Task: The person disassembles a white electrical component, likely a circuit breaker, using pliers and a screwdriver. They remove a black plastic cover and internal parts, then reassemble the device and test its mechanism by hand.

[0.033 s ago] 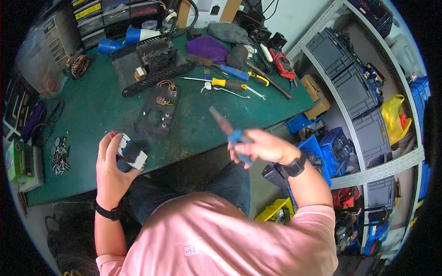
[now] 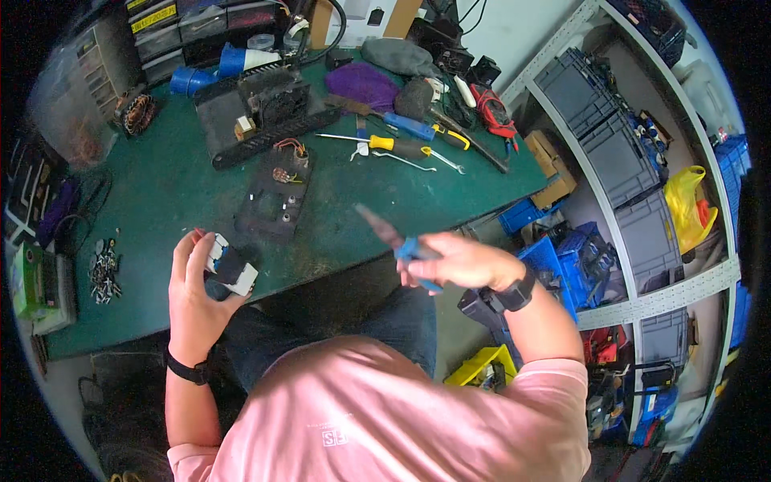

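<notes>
Left hand gripping a small white-and-black electrical block; right hand clenched on blue-handled pliers.

Block sits in the left fingers at the near edge of the green surface, held just off it. Pliers tip points up and left, toward the block but well apart from it, not touching; tool is motion-blurred. Judgement: work on the block looks mid-way, pliers not yet on it, can't tell what's already been pulled or fitted. Beyond the left fingers lies a dark plate with wired parts; farther out, a yellow-handled screwdriver. Left of the fingers, a pile of small screws.
</notes>
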A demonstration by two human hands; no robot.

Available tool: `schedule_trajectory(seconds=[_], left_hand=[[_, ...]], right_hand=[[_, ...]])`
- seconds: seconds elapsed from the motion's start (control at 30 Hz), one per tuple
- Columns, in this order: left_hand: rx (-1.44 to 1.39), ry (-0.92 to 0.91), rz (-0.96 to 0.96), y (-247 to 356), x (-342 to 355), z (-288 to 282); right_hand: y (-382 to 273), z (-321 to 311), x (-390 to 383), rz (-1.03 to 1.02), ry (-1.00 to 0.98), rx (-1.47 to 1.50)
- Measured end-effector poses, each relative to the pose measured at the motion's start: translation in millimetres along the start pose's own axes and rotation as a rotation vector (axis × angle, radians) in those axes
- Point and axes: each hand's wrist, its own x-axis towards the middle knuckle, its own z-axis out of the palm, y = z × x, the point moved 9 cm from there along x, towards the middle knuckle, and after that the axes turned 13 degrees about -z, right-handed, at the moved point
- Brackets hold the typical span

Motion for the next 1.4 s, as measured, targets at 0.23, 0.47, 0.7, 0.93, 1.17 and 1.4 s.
schedule_trajectory(seconds=[0.23, 0.47, 0.7, 0.93, 1.17, 1.4], left_hand=[[-0.039, -0.014, 0.038, -6, -4, 8], [-0.037, -0.050, 0.037, -3, 0, 6], [-0.062, -0.082, 0.052, -6, 3, 10], [-0.102, -0.083, 0.012, -10, 1, 10], [-0.168, -0.053, 0.006, -10, 1, 9], [-0.136, -0.047, 0.012, -8, 2, 7]], right_hand=[[-10, 21, 15, -0.142, -0.175, -0.285], [-54, 28, 30, -0.043, -0.193, -0.823], [-118, 43, 41, -0.480, -0.023, -1.241], [-103, 51, 72, -0.017, -0.394, -1.036], [-100, 63, 97, 0.021, -0.420, -0.970], [-112, 81, 114, -0.095, -0.537, -1.115]])
